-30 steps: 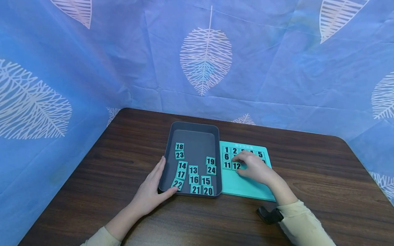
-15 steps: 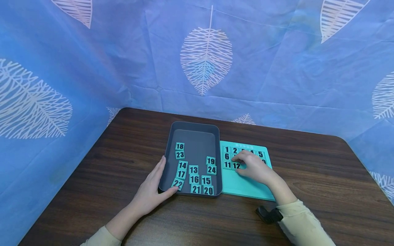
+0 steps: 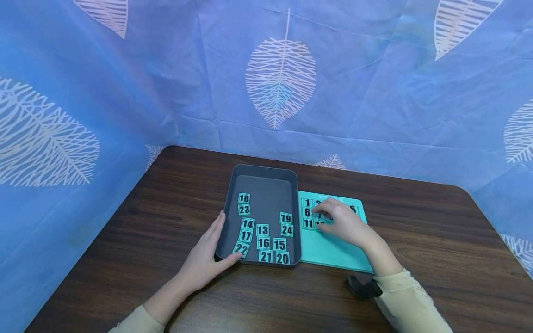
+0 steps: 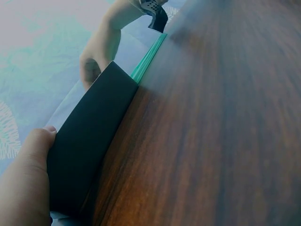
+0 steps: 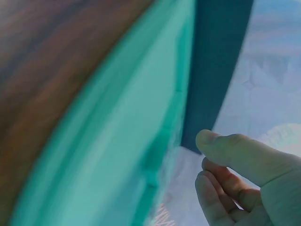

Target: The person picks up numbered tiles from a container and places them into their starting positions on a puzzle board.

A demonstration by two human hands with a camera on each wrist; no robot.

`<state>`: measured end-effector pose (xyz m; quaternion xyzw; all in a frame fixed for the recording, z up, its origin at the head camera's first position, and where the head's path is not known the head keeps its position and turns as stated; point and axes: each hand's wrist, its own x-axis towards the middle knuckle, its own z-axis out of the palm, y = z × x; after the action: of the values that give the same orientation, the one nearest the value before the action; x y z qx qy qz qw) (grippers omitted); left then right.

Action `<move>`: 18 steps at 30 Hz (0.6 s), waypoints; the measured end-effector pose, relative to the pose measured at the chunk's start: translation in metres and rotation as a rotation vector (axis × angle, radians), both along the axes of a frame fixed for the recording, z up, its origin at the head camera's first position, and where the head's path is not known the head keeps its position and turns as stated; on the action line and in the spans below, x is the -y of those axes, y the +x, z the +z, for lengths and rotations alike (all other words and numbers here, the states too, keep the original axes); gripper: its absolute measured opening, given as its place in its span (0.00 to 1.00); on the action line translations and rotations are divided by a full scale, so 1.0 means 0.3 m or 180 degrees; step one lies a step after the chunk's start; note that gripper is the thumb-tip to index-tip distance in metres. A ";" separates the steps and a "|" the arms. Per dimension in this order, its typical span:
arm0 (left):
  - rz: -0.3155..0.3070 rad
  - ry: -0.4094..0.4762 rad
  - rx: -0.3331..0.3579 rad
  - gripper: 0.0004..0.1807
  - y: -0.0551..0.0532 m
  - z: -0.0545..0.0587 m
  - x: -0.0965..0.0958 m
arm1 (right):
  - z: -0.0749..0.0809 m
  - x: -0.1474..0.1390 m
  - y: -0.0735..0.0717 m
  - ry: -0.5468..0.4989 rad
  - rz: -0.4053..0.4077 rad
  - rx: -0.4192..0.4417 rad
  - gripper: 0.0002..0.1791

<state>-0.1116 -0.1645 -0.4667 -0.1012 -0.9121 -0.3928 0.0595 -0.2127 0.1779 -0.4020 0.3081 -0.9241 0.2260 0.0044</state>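
My left hand (image 3: 201, 262) rests at the near left corner of a dark grey tray (image 3: 266, 187), fingers straight along its side. Its thumb (image 4: 38, 143) lies on the near rim, over the 22 tile (image 3: 241, 249). Turquoise number tiles, among them 13 (image 3: 262, 230), lie loose in the tray. Over a turquoise number board (image 3: 329, 254) hovers my right hand (image 3: 349, 224), thumb and fingers loosely bent. Nothing shows between thumb and fingers in the right wrist view. The 12 tile (image 3: 319, 225) sits beside the 11 tile (image 3: 308, 224), partly covered by the hand.
Tray and board stand side by side on a dark wood table (image 3: 416, 222). A blue cloth with white leaf prints (image 3: 281, 83) hangs behind. A black strap device (image 3: 363, 287) is on my right wrist. Upper board tiles are partly hidden by the right hand.
My right hand has lifted slightly off the 12 tile, and its fingers have shifted over the upper rows. The left hand and tray stay put.
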 end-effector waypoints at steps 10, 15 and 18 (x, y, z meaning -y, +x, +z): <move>-0.0005 0.0005 -0.0008 0.54 -0.001 -0.001 0.000 | 0.039 0.136 0.019 -0.0236 0.0275 0.0082 0.19; 0.0005 -0.0001 -0.0004 0.54 -0.001 -0.001 0.001 | 0.023 0.227 0.022 -0.0270 0.0592 -0.0011 0.17; 0.0004 -0.0013 0.0017 0.54 -0.001 0.000 0.000 | 0.004 0.268 0.023 -0.0173 0.0723 -0.0061 0.17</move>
<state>-0.1119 -0.1646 -0.4666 -0.0998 -0.9131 -0.3912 0.0571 -0.2059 0.0974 -0.4009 0.4127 -0.8767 0.2471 -0.0040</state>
